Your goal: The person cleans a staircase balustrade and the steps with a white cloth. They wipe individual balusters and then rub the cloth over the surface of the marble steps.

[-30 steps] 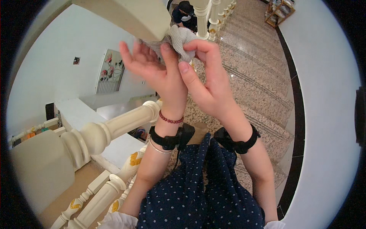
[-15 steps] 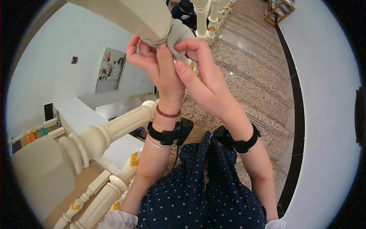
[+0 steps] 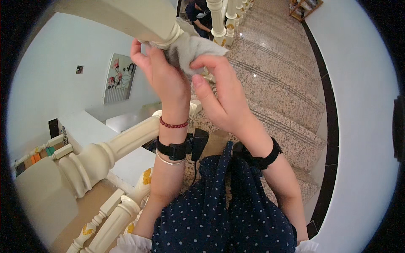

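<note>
A light grey cloth [image 3: 195,47] is wrapped around the narrow neck of a cream baluster, just under the cream handrail [image 3: 139,19]. My left hand [image 3: 164,80] reaches up beneath the rail, its fingers bent around the cloth and partly hidden behind it. On the cloth's right side my right hand [image 3: 223,92] grips a fold between curled index finger and thumb. One corner of the cloth sticks out to the right above that hand. Black straps with small devices circle both my forearms.
Speckled stone stairs [image 3: 274,88] run along the right beside a white wall [image 3: 358,84]. A thick cream baluster [image 3: 93,162] slants across the lower left. Farther down, a person in dark clothes [image 3: 198,17] is near more balusters. A wooden shelf [image 3: 301,9] stands at the upper right.
Both hands have shifted slightly, the left one a little leftward. The cloth is spread out more, with a corner now poking to the right. The far person has changed posture.
</note>
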